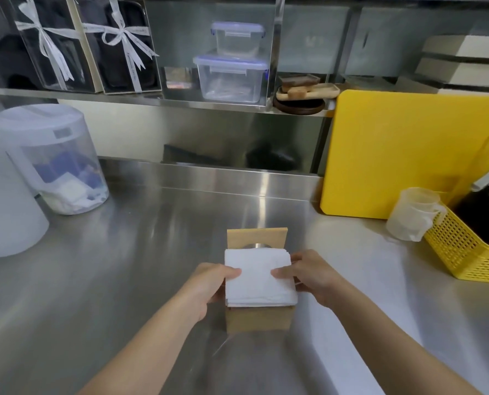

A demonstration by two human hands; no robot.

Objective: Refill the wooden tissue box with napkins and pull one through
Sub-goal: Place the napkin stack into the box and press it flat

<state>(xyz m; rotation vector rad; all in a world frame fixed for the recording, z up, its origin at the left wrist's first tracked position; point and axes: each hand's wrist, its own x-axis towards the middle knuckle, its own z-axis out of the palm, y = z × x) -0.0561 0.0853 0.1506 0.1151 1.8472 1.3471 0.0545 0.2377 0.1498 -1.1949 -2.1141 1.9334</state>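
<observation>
A small wooden tissue box [259, 319] stands on the steel counter near the front edge. A stack of white folded napkins [259, 276] sits in its open top, the uppermost ones above the rim. Behind the box its wooden lid [256, 237] stands upright, a round hole partly hidden by the napkins. My left hand [213, 283] grips the stack's left side with the thumb on top. My right hand [308, 273] grips the right side the same way.
A clear round canister [52, 161] and a white tub [6, 206] stand at the left. At the right are a yellow cutting board [403, 155], a plastic measuring cup [414, 213] and a yellow basket [465, 249]. A shelf above holds plastic containers [231, 78].
</observation>
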